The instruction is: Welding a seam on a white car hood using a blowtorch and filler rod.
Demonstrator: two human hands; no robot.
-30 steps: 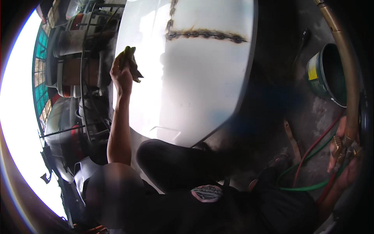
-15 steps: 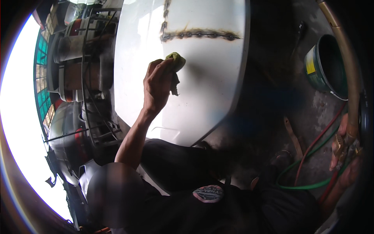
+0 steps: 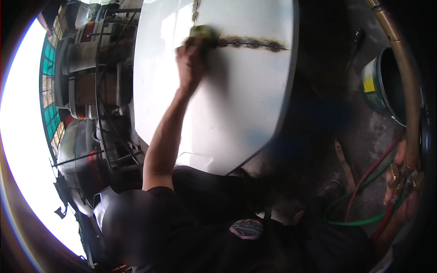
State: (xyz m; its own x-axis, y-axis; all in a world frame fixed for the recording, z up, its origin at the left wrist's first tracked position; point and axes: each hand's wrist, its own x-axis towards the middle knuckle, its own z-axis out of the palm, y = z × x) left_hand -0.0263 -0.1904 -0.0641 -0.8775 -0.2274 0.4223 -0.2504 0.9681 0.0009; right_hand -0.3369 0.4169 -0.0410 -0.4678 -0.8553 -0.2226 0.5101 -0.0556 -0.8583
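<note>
My left hand [image 3: 191, 63] is closed on a crumpled yellowish-green rag [image 3: 205, 32], both slightly smeared by motion. The rag is over the scorched weld seam [image 3: 252, 44], covering its left part where it meets a second seam running away from me. These seams cross a white sheet-metal panel [image 3: 241, 95] with brown burn marks beside the beads. At the far right, my right hand [image 3: 406, 207] grips a brass gas torch [image 3: 412, 113] by its valve end. The torch tube points away from me. A red hose [image 3: 371, 173] and a green hose [image 3: 359, 223] run beside that hand.
A dark green bucket [image 3: 377, 86] with a yellow label stands on the concrete floor, partly behind the torch. Nearer lies a flat wooden piece [image 3: 344, 164]. Along the left are a metal rack [image 3: 98, 91] and stacked vehicle parts [image 3: 82, 57].
My left hand has moved away from me with the rag, from bare white panel onto the seam. The right hand holds the torch almost as before.
</note>
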